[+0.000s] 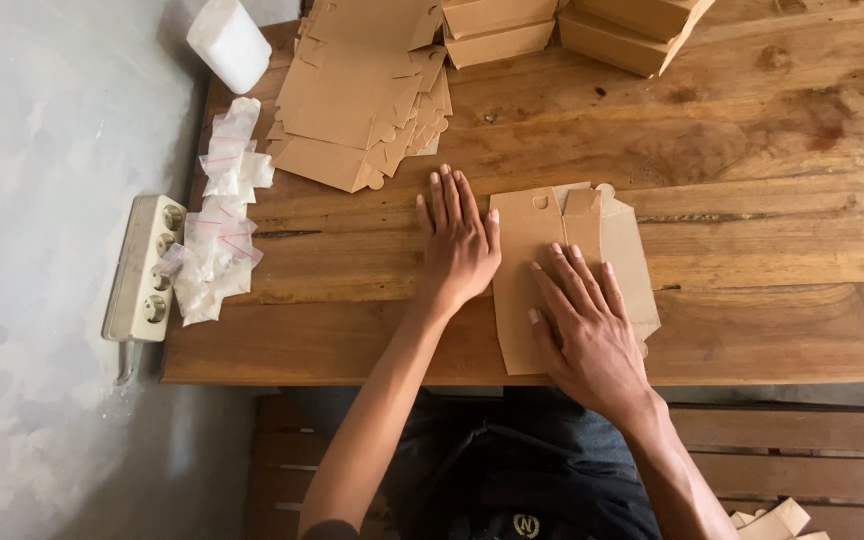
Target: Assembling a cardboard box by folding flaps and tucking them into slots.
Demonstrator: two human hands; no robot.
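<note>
- the right hand (587,325) lies palm down on a flat brown carton blank (562,270), fingers spread and straight, pressing rather than gripping; this grip is apart, closed on nothing.
- the blank rests on the wooden tabletop (752,200), its near edge at the tabletop's front edge, its far flaps pointing away from the person.
- the left hand (457,240) lies flat on the bare wood just left of the blank, fingers together and pointing away, thumb touching or nearly touching the blank's left edge; its grip is apart too, holding nothing.
- well left of the blank, at the tabletop's left edge, lies a heap of small clear bags (220,215) with red strips.
- past that edge, left of the bags, a cream power strip (142,268) hangs beside the grey wall.
- beyond the blank and to its left sits a loose stack of blanks (357,95) of the same brown card.
- left of that stack, at the far corner, stands a white roll (229,42).
- straight beyond the blank, at the far edge, sit folded brown boxes (572,28), partly cut off by the frame.
</note>
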